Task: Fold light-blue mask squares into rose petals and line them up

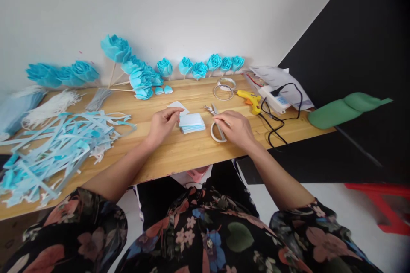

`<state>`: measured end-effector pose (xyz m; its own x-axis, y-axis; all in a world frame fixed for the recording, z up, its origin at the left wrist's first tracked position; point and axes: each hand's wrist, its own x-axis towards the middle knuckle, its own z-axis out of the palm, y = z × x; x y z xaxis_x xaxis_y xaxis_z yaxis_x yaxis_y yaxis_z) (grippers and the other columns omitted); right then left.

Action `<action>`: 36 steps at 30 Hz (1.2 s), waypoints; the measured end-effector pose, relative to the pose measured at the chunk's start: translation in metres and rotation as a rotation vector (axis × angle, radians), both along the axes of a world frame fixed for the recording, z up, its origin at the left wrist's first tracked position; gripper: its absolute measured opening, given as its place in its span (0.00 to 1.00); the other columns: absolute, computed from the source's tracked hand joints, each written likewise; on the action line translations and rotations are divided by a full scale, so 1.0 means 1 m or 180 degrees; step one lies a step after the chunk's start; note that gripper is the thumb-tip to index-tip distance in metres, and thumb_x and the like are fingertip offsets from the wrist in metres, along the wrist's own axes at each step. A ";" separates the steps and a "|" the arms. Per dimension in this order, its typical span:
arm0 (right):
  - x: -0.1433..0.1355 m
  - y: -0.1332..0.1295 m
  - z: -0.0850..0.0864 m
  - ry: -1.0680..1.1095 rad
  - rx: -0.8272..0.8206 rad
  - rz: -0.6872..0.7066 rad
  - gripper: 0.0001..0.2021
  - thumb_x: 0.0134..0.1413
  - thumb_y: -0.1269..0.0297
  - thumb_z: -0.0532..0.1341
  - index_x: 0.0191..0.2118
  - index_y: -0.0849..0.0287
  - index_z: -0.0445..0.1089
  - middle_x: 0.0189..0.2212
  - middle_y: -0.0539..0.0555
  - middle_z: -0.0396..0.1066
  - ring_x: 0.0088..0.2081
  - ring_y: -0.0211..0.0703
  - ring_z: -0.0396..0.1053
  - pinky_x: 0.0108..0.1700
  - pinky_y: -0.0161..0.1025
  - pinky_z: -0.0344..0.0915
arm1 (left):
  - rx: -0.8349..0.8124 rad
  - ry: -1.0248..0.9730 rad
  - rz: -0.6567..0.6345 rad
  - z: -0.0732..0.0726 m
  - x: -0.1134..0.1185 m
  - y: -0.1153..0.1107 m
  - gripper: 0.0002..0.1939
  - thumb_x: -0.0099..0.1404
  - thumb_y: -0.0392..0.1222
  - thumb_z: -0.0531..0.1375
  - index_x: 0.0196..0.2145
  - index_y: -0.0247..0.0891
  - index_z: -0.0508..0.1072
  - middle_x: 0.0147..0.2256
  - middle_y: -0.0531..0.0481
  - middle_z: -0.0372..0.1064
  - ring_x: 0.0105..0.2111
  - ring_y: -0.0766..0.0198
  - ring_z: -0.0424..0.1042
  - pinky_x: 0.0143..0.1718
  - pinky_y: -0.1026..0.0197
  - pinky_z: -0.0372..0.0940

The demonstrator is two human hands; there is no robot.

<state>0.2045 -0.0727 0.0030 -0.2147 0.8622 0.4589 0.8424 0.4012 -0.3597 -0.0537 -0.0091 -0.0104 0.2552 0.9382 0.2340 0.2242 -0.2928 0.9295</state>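
Note:
Just left of a stack of small pale-blue and white rectangular pieces [191, 121], my left hand [164, 124] has its thumb and forefinger pinched together. A single white piece [179, 106] shows behind those fingertips; whether they grip it or something thin, I cannot make out. My right hand [237, 127] is closed at the scissors [219, 133], to the right of the stack. Their blades point away from me and look spread apart. One handle loop is in sight, while the other is hidden by my right hand.
Blue crepe-like flowers [141, 74] line the wall. Loose blue strips [64, 149] cover the table's left. Two petal pieces [168, 89], tape rolls [223, 89], a yellow glue gun [250, 100], a power strip [276, 98] with black cable and a green bottle-shaped object [344, 111] lie beyond and right.

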 end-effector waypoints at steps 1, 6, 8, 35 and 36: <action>-0.005 0.002 0.001 -0.0017 0.0005 0.0065 0.10 0.63 0.64 0.58 0.40 0.57 0.77 0.38 0.56 0.79 0.42 0.49 0.74 0.45 0.45 0.66 | 0.0002 -0.0034 0.0018 0.000 0.000 0.001 0.15 0.63 0.43 0.57 0.41 0.33 0.79 0.25 0.51 0.69 0.25 0.68 0.66 0.30 0.64 0.59; -0.029 0.029 0.013 -0.0079 -0.0112 0.0290 0.12 0.65 0.63 0.56 0.42 0.57 0.77 0.39 0.55 0.79 0.42 0.46 0.74 0.45 0.41 0.65 | -0.0174 -0.0473 0.0287 0.000 -0.004 0.010 0.13 0.63 0.42 0.58 0.40 0.33 0.79 0.22 0.54 0.65 0.21 0.71 0.59 0.23 0.66 0.54; -0.043 0.048 0.021 -0.0272 -0.0234 0.0290 0.12 0.65 0.63 0.55 0.42 0.57 0.77 0.40 0.54 0.79 0.43 0.46 0.74 0.45 0.40 0.64 | -0.0320 -0.0713 0.0435 0.001 -0.006 0.015 0.13 0.63 0.42 0.59 0.40 0.32 0.78 0.21 0.54 0.64 0.20 0.72 0.57 0.21 0.67 0.52; -0.083 0.102 0.047 0.0384 -0.0988 0.1550 0.17 0.55 0.67 0.61 0.52 0.57 0.70 0.34 0.48 0.76 0.32 0.38 0.69 0.36 0.34 0.60 | -0.0582 -0.0996 -0.0362 -0.005 -0.012 0.028 0.36 0.53 0.50 0.71 0.57 0.33 0.70 0.46 0.42 0.75 0.36 0.61 0.74 0.34 0.61 0.70; -0.081 0.102 0.047 0.0448 -0.0953 0.1550 0.18 0.56 0.66 0.60 0.53 0.57 0.69 0.35 0.48 0.76 0.33 0.38 0.70 0.37 0.35 0.62 | -0.0640 -0.1009 -0.0345 -0.006 -0.011 0.028 0.35 0.52 0.50 0.71 0.55 0.32 0.72 0.43 0.43 0.76 0.32 0.63 0.74 0.31 0.62 0.69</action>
